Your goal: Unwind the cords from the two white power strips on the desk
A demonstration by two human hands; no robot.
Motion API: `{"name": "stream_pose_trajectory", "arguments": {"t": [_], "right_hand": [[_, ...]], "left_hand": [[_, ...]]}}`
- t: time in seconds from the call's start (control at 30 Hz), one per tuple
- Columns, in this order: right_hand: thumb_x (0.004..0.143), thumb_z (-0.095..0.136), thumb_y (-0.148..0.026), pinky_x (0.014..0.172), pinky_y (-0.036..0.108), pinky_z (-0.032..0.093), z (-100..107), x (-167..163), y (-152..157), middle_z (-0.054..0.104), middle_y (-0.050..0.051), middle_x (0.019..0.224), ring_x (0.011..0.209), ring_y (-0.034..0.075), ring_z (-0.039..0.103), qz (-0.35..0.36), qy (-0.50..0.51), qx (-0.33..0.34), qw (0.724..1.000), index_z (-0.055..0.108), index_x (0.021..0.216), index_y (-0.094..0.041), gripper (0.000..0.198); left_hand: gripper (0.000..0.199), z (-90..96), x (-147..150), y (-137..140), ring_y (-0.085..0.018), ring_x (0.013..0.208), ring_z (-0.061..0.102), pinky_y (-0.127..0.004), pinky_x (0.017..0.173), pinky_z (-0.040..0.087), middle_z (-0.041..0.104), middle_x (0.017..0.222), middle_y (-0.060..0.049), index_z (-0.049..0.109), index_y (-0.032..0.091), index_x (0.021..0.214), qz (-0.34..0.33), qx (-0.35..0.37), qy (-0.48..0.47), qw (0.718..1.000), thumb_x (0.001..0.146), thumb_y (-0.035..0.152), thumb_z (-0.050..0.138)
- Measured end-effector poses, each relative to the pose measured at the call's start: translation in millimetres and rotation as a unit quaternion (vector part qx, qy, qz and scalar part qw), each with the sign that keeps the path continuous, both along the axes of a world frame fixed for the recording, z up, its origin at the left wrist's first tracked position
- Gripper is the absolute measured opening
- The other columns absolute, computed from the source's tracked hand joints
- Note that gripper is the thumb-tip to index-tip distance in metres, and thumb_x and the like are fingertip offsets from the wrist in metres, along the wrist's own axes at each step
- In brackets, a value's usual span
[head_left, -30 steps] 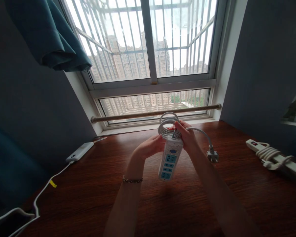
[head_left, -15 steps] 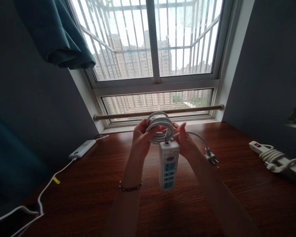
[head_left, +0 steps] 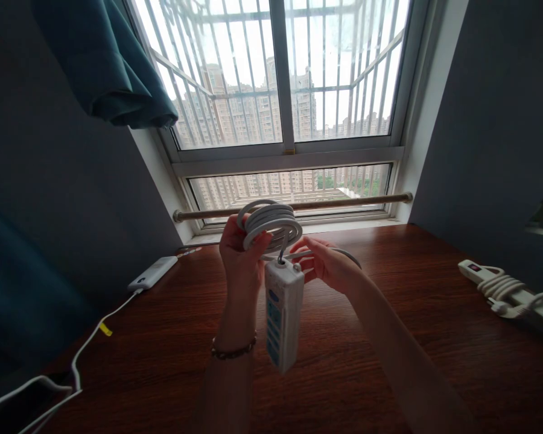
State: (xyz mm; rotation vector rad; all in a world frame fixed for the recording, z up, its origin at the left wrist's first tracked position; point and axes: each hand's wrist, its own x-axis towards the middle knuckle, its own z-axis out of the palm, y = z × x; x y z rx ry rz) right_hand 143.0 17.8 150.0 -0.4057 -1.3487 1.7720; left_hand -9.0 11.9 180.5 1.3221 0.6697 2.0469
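Power strip [head_left: 283, 319] hangs below your hands over the wooden desk [head_left: 389, 337], long axis near vertical, socket face turned toward your left. Your left hand [head_left: 241, 259] is clenched around the coiled cord [head_left: 269, 224]; your right hand [head_left: 323, 264] pinches the loose cord run just right of the strip's top (plug hidden behind it). Left hand is nearer the coil. Versus half a second ago: strip has rotated leftward, coil shifted left and up, plug gone from view.

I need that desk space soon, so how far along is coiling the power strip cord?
Most of the white cord is looped in the left hand, white power strip dangling. The right hand holds the loose tail; its plug end remains unwound.
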Motion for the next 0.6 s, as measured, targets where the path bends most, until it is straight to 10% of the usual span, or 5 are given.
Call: {"name": "stream_pose_trajectory", "arguments": {"t": [0.27, 0.43, 0.6], "right_hand": [[0.067, 0.072, -0.033, 0.034, 0.011, 0.024, -3, -1, 3, 0.031, -0.011, 0.043, 0.036, 0.001, 0.026, -0.094, 0.039, -0.035, 0.994, 0.054, 0.071, -0.015, 0.026], [0.064, 0.074, -0.020, 0.042, 0.014, 0.040, 5, 3, 4, 0.048, -0.005, 0.057, 0.048, 0.004, 0.045, -0.073, 0.192, -0.150, 0.967, 0.056, 0.073, -0.014, 0.021], [0.073, 0.062, -0.047, 0.053, 0.024, 0.050, 13, 7, -1, 0.058, 0.005, 0.069, 0.064, 0.013, 0.057, -0.084, 0.260, -0.150, 0.950, 0.060, 0.080, -0.012, 0.036]], "left_hand": [[0.042, 2.8, -4, -15, -0.011, 0.058, 0.048, -0.022, 0.053, 0.039, 0.054, 0.063, 0.005, 0.059, 0.021, 0.069, 0.104, 0.074, 0.109, 0.986, 0.035, 0.017, 0.082], [0.036, 5.4, -4, -15, -0.012, 0.058, 0.050, -0.023, 0.051, 0.041, 0.055, 0.060, 0.004, 0.058, 0.020, 0.067, 0.148, 0.052, 0.117, 0.981, 0.038, 0.016, 0.080], [0.034, 11.0, -19, -6, -0.008, 0.056, 0.050, -0.019, 0.052, 0.042, 0.055, 0.062, 0.006, 0.054, 0.018, 0.068, 0.087, 0.024, 0.103, 0.991, 0.045, 0.013, 0.078]]}}
